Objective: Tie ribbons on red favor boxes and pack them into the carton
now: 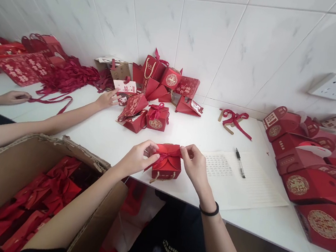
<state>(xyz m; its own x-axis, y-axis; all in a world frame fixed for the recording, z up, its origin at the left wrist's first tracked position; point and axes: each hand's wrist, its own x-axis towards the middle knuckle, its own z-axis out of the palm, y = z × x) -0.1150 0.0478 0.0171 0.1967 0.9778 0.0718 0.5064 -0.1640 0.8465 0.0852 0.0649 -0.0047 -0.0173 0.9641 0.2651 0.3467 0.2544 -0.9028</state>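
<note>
A small red gift box (166, 171) with gold cord handles stands on the white table near its front edge. Across its top runs a red ribbon (169, 155), gathered in the middle. My left hand (140, 157) pinches the ribbon at the box's left side. At the right side, the thumb and finger of my right hand (194, 163) are closed on the ribbon's other part. Whether a full knot lies under the bow cannot be seen. Behind it sits another red box (157, 118) with a ribbon bow on top.
A co-worker's hand (108, 99) reaches towards a pile of red boxes (159, 76); the other holds a ribbon near a ribbon heap (68, 75). A cardboard carton (107, 214) with red boxes is at left. Written paper (253, 189), a pen (240, 164) and stacked boxes (319, 188) lie right.
</note>
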